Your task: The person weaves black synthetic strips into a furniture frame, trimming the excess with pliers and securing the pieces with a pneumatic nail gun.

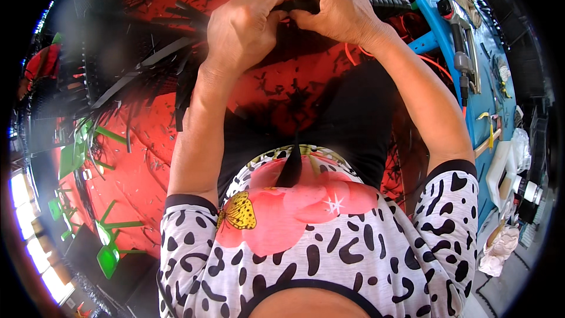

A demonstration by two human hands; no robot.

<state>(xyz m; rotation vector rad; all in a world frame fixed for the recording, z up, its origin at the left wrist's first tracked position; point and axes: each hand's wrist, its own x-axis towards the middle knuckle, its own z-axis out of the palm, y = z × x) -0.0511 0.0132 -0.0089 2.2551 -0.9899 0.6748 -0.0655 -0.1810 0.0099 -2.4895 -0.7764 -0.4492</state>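
Both my hands are raised in front of me, close together over black woven work. My left hand (pixel 241 28) is closed, its fingers pinched at a dark strip. My right hand (pixel 338 9) has its thumb and fingers curled round and pinching the same black strip (pixel 301 5) between the hands. Past my right hand runs a ribbed black bar (pixel 389 3), which looks wrapped in strip. Loose flat black strips (pixel 138 70) fan out to the left of my left hand. The exact ends under my fingers are hidden.
A blue table (pixel 435 17) on the right carries a corded power screwdriver (pixel 462 59). Green stools (pixel 109 253) stand at left. Black scraps (pixel 294 91) litter the red floor, and orange cord (pixel 432 65) runs near the table. A crumpled white bag (pixel 500 247) lies at lower right.
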